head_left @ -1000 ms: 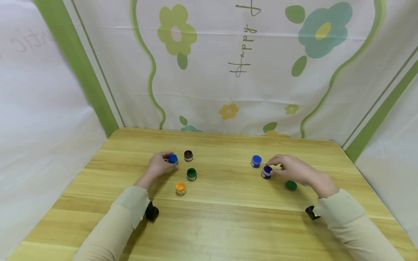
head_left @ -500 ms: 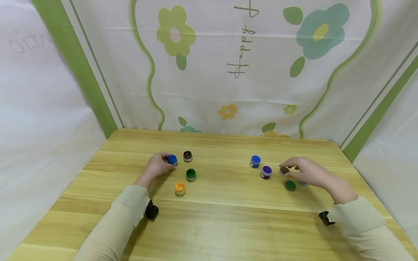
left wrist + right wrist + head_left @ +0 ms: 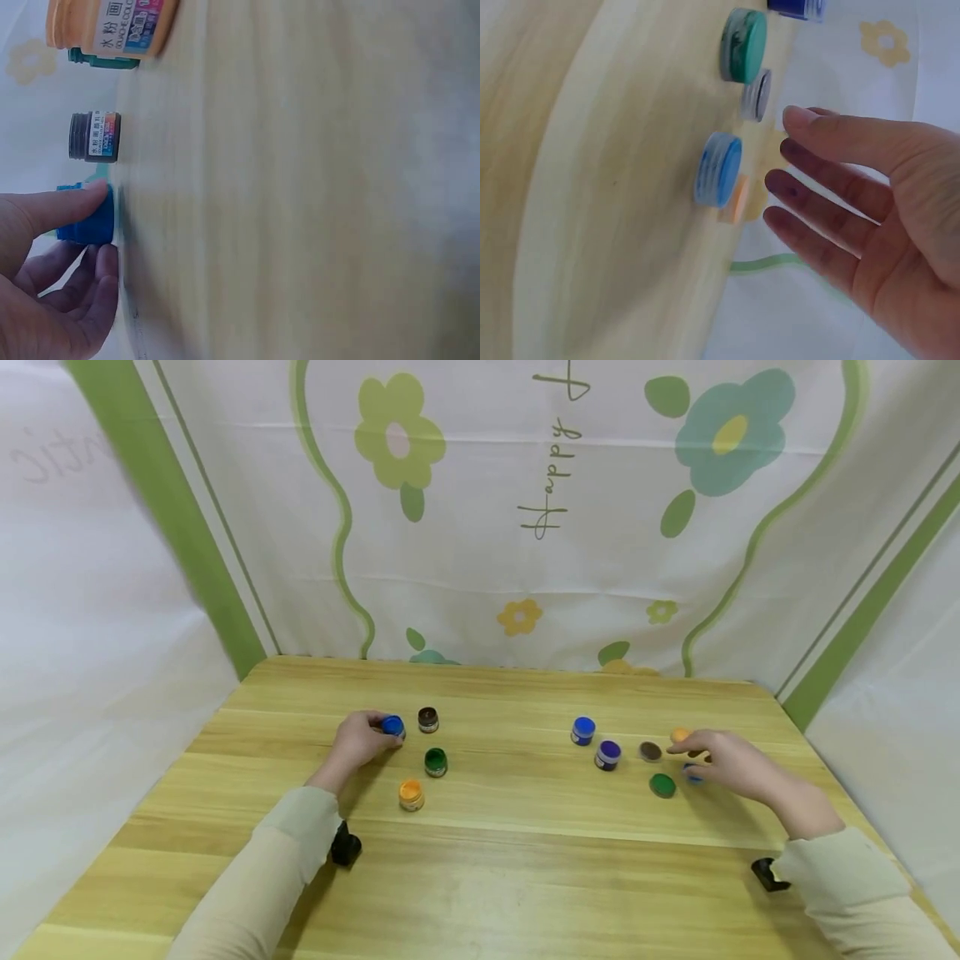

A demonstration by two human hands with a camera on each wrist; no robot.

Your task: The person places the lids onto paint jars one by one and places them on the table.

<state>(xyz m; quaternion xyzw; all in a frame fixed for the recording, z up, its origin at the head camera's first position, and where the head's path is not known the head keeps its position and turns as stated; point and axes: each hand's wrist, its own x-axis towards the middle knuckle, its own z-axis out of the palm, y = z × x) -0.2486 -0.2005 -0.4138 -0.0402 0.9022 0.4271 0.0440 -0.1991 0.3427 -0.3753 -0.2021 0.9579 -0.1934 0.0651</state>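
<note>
My left hand (image 3: 354,745) grips a lidless blue paint jar (image 3: 393,727) at the left side of the table, thumb on one side and fingers on the other. Close by stand three more lidless paint jars: dark brown (image 3: 428,720), green (image 3: 436,762) and orange (image 3: 411,795). On the right, my right hand (image 3: 735,767) hovers with extended fingers beside a blue lid (image 3: 720,171), holding nothing. Around it lie a green lid (image 3: 662,786), a brown lid (image 3: 650,752) and an orange lid (image 3: 681,735), the last partly behind my fingers in the head view.
Left of the lids stand two lidded jars, one blue (image 3: 583,732) and one purple (image 3: 608,756). The wooden table (image 3: 495,877) meets a printed cloth (image 3: 465,552) at its back edge, and more cloth hangs at both sides.
My right hand has moved right, from the purple jar past the brown lid to the blue lid. My left hand keeps its grip on the blue paint jar.
</note>
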